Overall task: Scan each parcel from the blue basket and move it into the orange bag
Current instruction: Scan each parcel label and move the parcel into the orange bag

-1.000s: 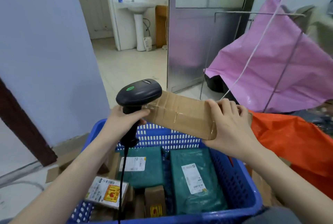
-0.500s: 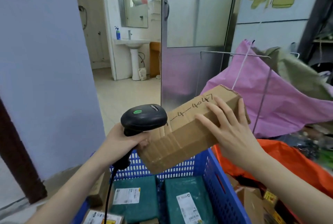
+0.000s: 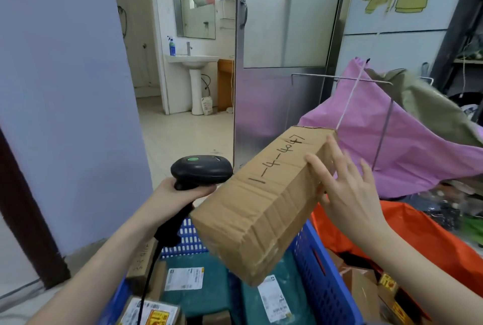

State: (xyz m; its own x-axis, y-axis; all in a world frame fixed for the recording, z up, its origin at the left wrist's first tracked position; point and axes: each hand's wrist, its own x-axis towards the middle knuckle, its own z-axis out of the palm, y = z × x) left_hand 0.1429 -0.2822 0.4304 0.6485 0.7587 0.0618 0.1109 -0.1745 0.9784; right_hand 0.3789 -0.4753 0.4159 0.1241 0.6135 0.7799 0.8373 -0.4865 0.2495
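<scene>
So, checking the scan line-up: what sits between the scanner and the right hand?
In the head view, the cardboard box spans that stretch, from beside the scanner to the right hand on its far end.

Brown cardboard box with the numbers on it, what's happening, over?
Left hand grips black handheld scanner. Right hand steadies brown cardboard box above blue plastic basket. Orange bag right, path open.
</scene>
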